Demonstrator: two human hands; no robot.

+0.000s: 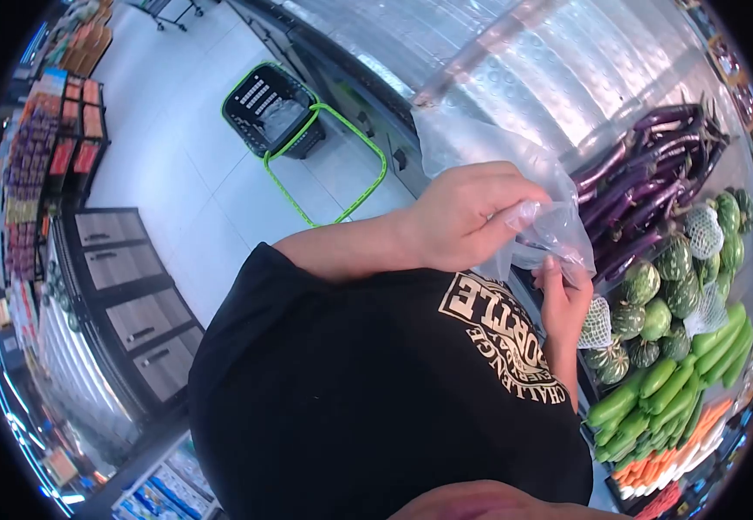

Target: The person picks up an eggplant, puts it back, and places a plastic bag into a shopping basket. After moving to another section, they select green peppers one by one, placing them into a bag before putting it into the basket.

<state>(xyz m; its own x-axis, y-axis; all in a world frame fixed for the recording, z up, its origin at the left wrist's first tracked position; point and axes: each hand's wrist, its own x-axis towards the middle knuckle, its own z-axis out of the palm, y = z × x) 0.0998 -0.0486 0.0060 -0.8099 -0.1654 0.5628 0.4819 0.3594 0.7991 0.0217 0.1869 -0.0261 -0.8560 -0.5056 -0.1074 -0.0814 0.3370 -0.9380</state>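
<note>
A clear plastic produce bag [558,230] is held in front of my chest, crumpled between both hands. My left hand [476,217] reaches across from the left, its thumb and fingers pinched on the bag's upper part. Lower and to the right, my right hand [565,299] grips the bag's lower edge between thumb and fingers. I cannot make out anything inside the bag. Just beyond it lies a heap of long purple eggplants [645,186]. Small striped green squashes [654,303] lie close to the right hand, some in white foam netting.
Long green vegetables [654,403], carrots [654,455] and white roots [688,459] fill the stand's near right. A black shopping basket [268,108] with a raised green handle [374,147] stands on the tiled floor, left of the stand. Drawer cabinets [146,303] and shelves line the left.
</note>
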